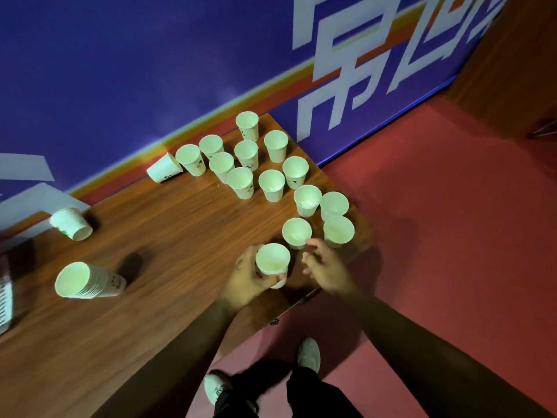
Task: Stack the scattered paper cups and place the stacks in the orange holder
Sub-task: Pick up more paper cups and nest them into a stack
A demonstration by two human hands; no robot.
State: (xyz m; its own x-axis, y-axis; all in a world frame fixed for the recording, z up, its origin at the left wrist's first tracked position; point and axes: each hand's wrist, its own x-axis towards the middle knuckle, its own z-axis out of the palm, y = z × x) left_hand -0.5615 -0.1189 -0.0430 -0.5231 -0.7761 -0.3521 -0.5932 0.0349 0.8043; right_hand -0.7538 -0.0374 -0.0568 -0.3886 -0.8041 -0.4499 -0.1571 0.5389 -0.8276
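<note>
Several white paper cups stand upright on the wooden table point(150, 236), clustered at its right end. My left hand point(250, 279) grips one upright cup point(272, 262) near the front edge. My right hand point(325, 267) hovers just right of it, fingers apart and empty, close to another upright cup point(297, 232). A stack of nested cups point(87, 280) lies on its side at the left. Two single cups lie tipped over: one point(72, 223) at the far left, one point(164, 168) by the wall. No orange holder is visible.
A blue wall banner with white characters point(346, 70) runs along the table's far edge. A white slotted object point(4, 300) sits at the left frame edge. Red floor point(437, 206) lies beyond the table's right end, with my feet point(309, 354) below.
</note>
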